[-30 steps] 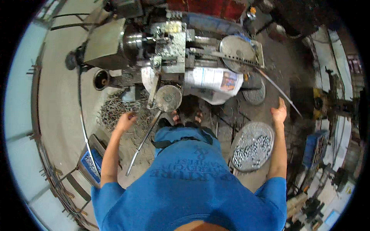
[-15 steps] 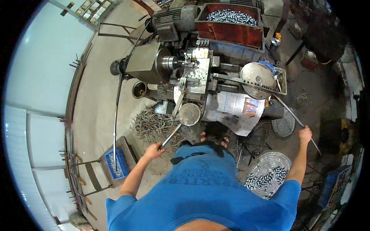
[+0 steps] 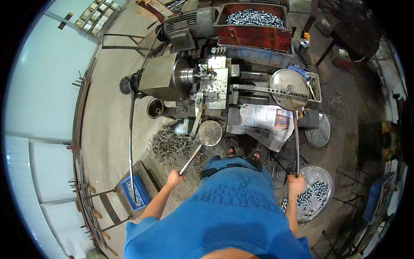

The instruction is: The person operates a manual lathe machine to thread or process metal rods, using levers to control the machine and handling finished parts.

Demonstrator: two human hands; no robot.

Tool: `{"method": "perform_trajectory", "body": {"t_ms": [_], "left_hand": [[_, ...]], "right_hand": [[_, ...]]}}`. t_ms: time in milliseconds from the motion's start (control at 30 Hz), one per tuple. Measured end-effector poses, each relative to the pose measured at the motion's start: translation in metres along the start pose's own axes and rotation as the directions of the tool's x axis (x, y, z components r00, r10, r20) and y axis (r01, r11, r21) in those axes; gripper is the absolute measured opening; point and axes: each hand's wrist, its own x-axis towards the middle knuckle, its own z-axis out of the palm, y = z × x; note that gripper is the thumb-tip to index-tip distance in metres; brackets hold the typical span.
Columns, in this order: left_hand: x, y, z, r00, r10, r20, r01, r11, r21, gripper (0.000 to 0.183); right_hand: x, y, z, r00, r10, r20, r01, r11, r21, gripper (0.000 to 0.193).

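Observation:
A small lathe [image 3: 215, 86] stands in front of me, with a round chuck [image 3: 184, 76] at its left end. My left hand [image 3: 175, 178] is closed round a metal lever [image 3: 190, 159] that runs up to a round grey disc [image 3: 210, 133] on the lathe's near side. My right hand [image 3: 296, 183] grips the lower part of a long metal lever [image 3: 296, 142], which points almost straight toward me from a larger round disc [image 3: 289, 89] on the right. A perforated flat bar [image 3: 258, 89] crosses that larger disc.
A red bin [image 3: 254, 38] of small metal parts sits behind the lathe. Beside my right arm lies a perforated round tray [image 3: 321, 177] with more parts. A blue crate [image 3: 142, 203] stands at left, metal shavings [image 3: 170, 144] lie on the floor, and newspaper [image 3: 263, 121] hangs below the lathe.
My right hand has swung the long lever left and toward me, from a slant at the right to nearly straight. The left hand keeps its lever at about the same angle.

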Motion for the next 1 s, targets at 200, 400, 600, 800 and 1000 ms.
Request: {"method": "perform_trajectory", "body": {"t_ms": [200, 400, 600, 800, 1000], "left_hand": [[0.01, -0.024, 0.007, 0.999, 0.013, 0.033, -0.009, 0.993, -0.119, 0.017], [-0.01, 0.009, -0.004, 1.0, 0.017, -0.003, -0.017, 1.0, -0.009, 0.018], [-0.012, 0.013, -0.019, 0.988, 0.054, 0.142, -0.053, 0.999, -0.006, 0.02], [-0.004, 0.062, -0.076, 0.95, 0.172, 0.26, 0.021, 0.797, -0.604, 0.027], [0.123, 0.01, -0.097, 0.972, 0.217, -0.091, -0.235, 0.921, -0.311, 0.024]], "right_hand": [[0.0, 0.005, 0.017, 0.996, 0.083, 0.019, -0.083, 0.996, -0.012, 0.03], [0.049, 0.033, -0.015, 0.996, -0.081, 0.034, 0.086, 0.984, -0.156, 0.03], [0.227, 0.068, -0.066, 0.983, -0.105, -0.15, -0.024, 0.739, -0.674, 0.041], [0.284, -0.059, -0.015, 0.717, -0.46, -0.524, -0.067, 0.702, -0.709, 0.044], [0.172, -0.082, 0.033, 0.829, -0.467, -0.307, 0.487, 0.873, -0.014, 0.076]]}}
